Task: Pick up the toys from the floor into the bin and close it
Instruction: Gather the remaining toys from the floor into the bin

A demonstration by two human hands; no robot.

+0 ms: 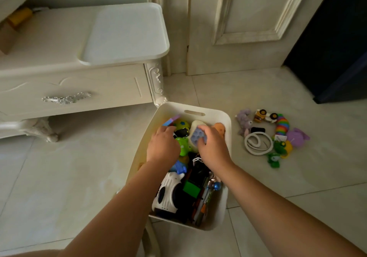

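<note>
While both bare forearms reach in from six o'clock, the right hand (212,149) curls its thumb and fingers round a lilac block (196,136), rubbery-looking and dimpled with round honeycomb cells. It holds the block just over the heap at the twelve-o'clock end of the bin (228,137). The left hand (161,147) lies palm-down on the heap at nine o'clock from the right. Its fingers bend over a glossy green-and-black ball (181,126), but the fingertips are hidden, so I cannot tell whether it grasps anything.

The bin is smooth cream plastic, a rounded rectangle with a slot handle cut in its far wall, and it stands open on glossy pale floor tiles (79,167). Inside, a hard white-and-black vehicle (168,193) fills the six-o'clock end beside a flat green brick (191,187).

At three o'clock from the bin, more toys lie clustered on the tiles:
- a fuzzy purple plush (244,120)
- a yellow truck (265,116) with black wheels
- a ribbed rainbow slug (283,125)
- a coiled white ring (258,143)
- a shiny green frog (279,145)

At ten o'clock stands a carved cream cabinet (69,90). A flat white panel (127,32) with rounded corners and a raised rim lies on its top.
</note>
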